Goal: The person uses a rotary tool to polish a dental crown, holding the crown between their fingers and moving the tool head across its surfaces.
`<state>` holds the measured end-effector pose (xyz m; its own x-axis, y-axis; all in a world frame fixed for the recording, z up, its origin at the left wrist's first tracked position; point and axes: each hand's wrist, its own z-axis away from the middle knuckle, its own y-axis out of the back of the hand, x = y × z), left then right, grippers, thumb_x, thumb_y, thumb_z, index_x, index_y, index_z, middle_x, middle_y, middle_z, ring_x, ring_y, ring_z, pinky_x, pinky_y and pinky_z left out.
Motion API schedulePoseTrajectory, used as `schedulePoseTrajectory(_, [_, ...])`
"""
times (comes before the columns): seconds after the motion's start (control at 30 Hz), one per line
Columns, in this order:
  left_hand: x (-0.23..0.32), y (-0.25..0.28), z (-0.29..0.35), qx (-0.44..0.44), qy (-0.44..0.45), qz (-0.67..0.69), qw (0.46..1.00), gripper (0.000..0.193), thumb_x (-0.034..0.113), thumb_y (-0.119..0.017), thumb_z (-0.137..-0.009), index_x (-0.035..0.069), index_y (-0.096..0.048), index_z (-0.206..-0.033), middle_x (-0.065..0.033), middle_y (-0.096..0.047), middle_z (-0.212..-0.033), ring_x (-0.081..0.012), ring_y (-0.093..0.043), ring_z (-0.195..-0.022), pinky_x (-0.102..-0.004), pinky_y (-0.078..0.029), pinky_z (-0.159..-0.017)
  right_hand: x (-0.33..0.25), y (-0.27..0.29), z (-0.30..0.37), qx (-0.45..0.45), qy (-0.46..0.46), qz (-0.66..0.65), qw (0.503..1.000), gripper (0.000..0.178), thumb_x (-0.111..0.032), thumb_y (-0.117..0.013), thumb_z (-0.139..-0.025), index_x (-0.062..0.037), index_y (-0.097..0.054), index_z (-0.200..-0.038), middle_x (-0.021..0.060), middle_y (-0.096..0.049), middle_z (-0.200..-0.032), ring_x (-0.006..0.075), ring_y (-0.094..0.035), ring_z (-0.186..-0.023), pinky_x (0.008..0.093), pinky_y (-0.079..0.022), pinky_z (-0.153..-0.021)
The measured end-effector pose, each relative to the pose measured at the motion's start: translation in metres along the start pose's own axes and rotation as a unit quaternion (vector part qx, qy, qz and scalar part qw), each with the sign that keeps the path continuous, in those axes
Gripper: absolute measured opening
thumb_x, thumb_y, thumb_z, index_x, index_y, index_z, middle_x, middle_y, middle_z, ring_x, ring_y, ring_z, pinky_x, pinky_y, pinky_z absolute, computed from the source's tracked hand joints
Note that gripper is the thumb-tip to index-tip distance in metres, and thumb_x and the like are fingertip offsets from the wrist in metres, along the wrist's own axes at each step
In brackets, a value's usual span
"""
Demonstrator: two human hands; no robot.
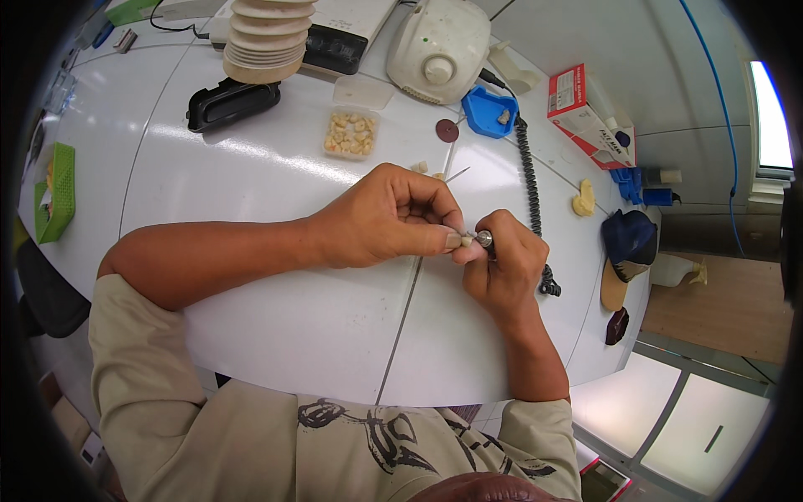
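Note:
Over the middle of the white table, my left hand (385,219) pinches a small cream tooth-shaped piece (466,242) between thumb and fingers. Close against it, my right hand (512,251) is wrapped round a rotary handpiece (485,238), whose round metal nose points at the piece. Most of the handpiece is hidden in my fingers, and I cannot make out whether its tip touches the piece. Just beyond my left hand lie small cream bits (420,167) and a thin pointed metal rod (457,174).
A clear box of cream tooth-like pieces (350,134) stands beyond my left hand. Farther back are a white control unit (439,50), a ribbed hose (269,33) and a black tray (232,107). A coiled black cord (529,167), blue tray (485,115) and cap (627,238) lie to the right.

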<state>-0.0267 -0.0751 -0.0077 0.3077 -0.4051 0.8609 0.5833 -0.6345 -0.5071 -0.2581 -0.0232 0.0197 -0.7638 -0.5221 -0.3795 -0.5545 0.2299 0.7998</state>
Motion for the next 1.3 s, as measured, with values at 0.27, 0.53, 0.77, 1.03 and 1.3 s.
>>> schedulePoseTrajectory(0.27, [0.0037, -0.0022, 0.0005, 0.000, -0.002, -0.001, 1.000, 0.014, 0.002, -0.077, -0.098, -0.002, -0.074, -0.111, -0.0044, -0.074, -0.108, -0.0076, -0.069, -0.101, -0.0250, -0.057, -0.091, 0.0002, 0.0008, 0.0003, -0.005, 0.002, 0.002, 1.000, 0.055, -0.049, -0.088, -0.087, -0.0054, -0.055, -0.078, 0.0064, -0.051, -0.065, 0.0242, -0.052, -0.053, 0.0374, -0.039, -0.050])
schedulePoseTrajectory(0.53, [0.0007, 0.0005, 0.0003, 0.002, -0.002, -0.015, 1.000, 0.014, 0.002, -0.078, -0.098, -0.002, -0.074, -0.111, -0.0038, -0.073, -0.107, -0.0073, -0.068, -0.100, -0.0243, -0.057, -0.090, 0.0010, 0.0003, -0.0002, -0.008, 0.003, -0.002, 1.000, 0.056, -0.051, -0.087, -0.088, -0.0055, -0.055, -0.078, 0.0062, -0.052, -0.065, 0.0240, -0.052, -0.053, 0.0374, -0.038, -0.049])
schedulePoseTrajectory(0.77, [0.0059, -0.0038, 0.0008, 0.000, -0.001, -0.004, 1.000, 0.014, 0.003, -0.078, -0.098, -0.002, -0.074, -0.110, -0.0038, -0.073, -0.106, -0.0070, -0.068, -0.099, -0.0236, -0.057, -0.089, 0.0028, -0.0008, 0.0019, 0.006, 0.011, -0.005, 1.000, 0.058, -0.053, -0.087, -0.088, -0.0058, -0.055, -0.078, 0.0060, -0.051, -0.065, 0.0236, -0.051, -0.052, 0.0374, -0.038, -0.049])
schedulePoseTrajectory(1.03, [0.0037, -0.0018, 0.0007, -0.008, 0.001, -0.009, 1.000, 0.014, 0.002, -0.078, -0.098, -0.002, -0.074, -0.110, -0.0036, -0.073, -0.105, -0.0067, -0.068, -0.098, -0.0235, -0.057, -0.089, 0.0041, -0.0023, 0.0032, 0.009, 0.016, -0.005, 1.000, 0.058, -0.053, -0.088, -0.086, -0.0052, -0.056, -0.078, 0.0059, -0.051, -0.065, 0.0243, -0.051, -0.052, 0.0374, -0.038, -0.049])
schedulePoseTrajectory(1.3, [0.0049, -0.0021, 0.0012, -0.009, 0.001, -0.013, 1.000, 0.014, 0.002, -0.077, -0.097, -0.002, -0.074, -0.110, -0.0033, -0.072, -0.105, -0.0064, -0.067, -0.098, -0.0234, -0.056, -0.088, 0.0021, -0.0010, 0.0020, 0.005, 0.014, -0.005, 1.000, 0.057, -0.052, -0.089, -0.085, -0.0057, -0.057, -0.078, 0.0058, -0.051, -0.064, 0.0239, -0.052, -0.052, 0.0372, -0.038, -0.049])
